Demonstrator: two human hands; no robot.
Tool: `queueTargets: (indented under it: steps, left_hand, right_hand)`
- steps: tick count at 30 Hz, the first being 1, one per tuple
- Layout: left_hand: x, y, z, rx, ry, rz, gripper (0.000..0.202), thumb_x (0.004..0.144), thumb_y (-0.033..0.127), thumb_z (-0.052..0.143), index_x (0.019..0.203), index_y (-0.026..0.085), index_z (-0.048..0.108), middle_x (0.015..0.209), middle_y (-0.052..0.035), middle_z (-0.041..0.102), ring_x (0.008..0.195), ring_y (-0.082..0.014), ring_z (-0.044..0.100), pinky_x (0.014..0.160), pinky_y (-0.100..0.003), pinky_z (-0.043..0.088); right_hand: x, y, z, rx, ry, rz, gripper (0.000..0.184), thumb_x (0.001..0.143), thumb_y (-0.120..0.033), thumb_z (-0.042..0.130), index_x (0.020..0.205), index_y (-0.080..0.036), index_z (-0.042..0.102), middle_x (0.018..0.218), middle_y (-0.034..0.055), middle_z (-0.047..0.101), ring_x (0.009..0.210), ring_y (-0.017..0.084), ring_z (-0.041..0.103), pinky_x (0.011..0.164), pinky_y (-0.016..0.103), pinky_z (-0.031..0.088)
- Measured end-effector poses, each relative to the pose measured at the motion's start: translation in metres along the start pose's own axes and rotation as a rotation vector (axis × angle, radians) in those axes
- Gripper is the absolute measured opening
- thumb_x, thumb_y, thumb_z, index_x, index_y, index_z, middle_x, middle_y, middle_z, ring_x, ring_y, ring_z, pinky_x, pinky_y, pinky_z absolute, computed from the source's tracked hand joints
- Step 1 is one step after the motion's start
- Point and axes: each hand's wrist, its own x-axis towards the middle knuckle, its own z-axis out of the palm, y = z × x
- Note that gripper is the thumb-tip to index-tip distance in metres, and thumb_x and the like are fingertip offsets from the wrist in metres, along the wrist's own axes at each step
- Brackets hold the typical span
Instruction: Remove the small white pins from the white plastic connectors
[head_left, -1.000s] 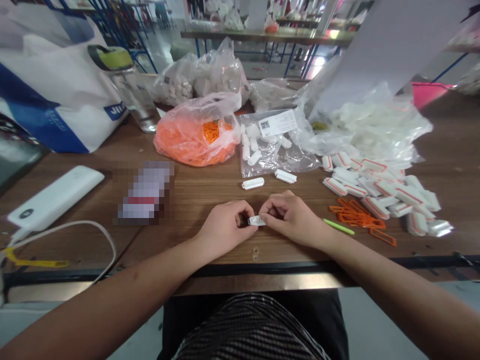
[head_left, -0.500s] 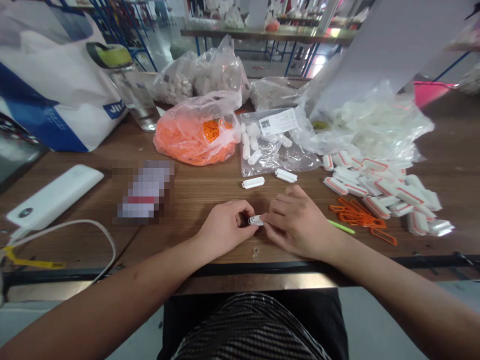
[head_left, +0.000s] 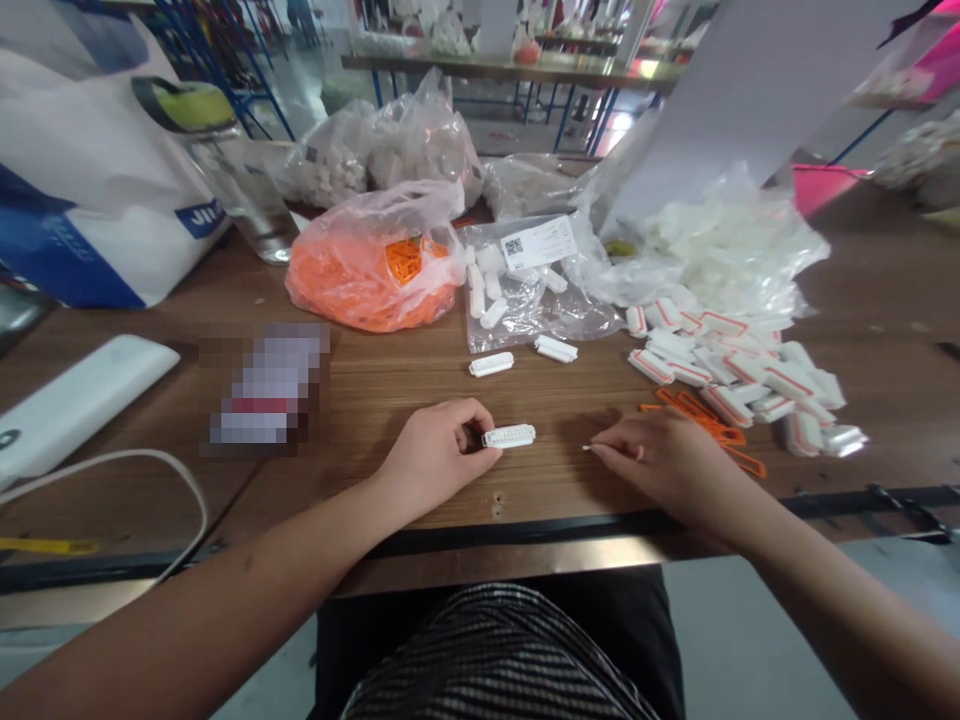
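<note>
My left hand (head_left: 435,450) is closed in a pinch on the left end of a white plastic connector housing (head_left: 511,436). Rows of tiny holes show on the housing's upper face. Apart from it, to the right, my right hand (head_left: 660,455) is closed, with a tiny whitish tip poking out past thumb and forefinger. What that tip belongs to is hidden. Just beyond my hands lie two more white housings (head_left: 491,364), apart from each other. Orange rectangular frames (head_left: 697,415) lie partly behind my right hand.
White pieces with orange rims (head_left: 739,370) are heaped at right. Behind stand a bag of orange parts (head_left: 345,290), a labelled clear bag (head_left: 544,315) and other plastic bags. At left are a white power bank (head_left: 90,400), its cable, a blurred-out object (head_left: 262,390) and a bottle (head_left: 240,190).
My right hand has drawn away from the housing to the right, uncovering its right end. My left hand keeps its hold. The green stick by my right hand is now out of sight.
</note>
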Motion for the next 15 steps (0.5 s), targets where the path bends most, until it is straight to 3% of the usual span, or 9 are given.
queueTargets:
  steps: [5,9,15]
  left_hand:
    - [0.000,-0.001,-0.001,-0.008,-0.005,-0.004,0.011,0.072,0.024,0.070,0.079,0.020,0.063,0.059,0.0067,0.053,0.053,-0.0097,0.046,0.056,-0.024,0.036]
    - [0.000,0.000,-0.001,-0.017,-0.013,-0.013,0.010,0.072,0.024,0.070,0.079,0.020,0.063,0.059,0.0069,0.052,0.052,-0.0095,0.046,0.055,-0.024,0.036]
    - [0.000,-0.001,-0.001,-0.017,-0.005,-0.006,0.010,0.073,0.024,0.070,0.078,0.020,0.062,0.060,0.0064,0.053,0.054,-0.0099,0.047,0.057,-0.024,0.037]
  right_hand:
    - [0.005,-0.006,0.010,-0.090,0.007,-0.045,0.019,0.083,-0.020,0.056,0.068,-0.019,0.068,0.063,0.0007,0.064,0.061,0.016,0.058,0.068,0.032,0.038]
    - [0.008,-0.012,0.010,-0.129,-0.004,0.060,0.019,0.080,-0.020,0.057,0.062,-0.019,0.064,0.057,-0.0004,0.064,0.054,0.015,0.056,0.068,0.033,0.038]
    - [0.004,-0.001,0.000,0.101,-0.089,0.148,0.023,0.085,-0.030,0.055,0.072,-0.022,0.072,0.069,0.0004,0.071,0.061,0.016,0.063,0.058,0.028,0.042]
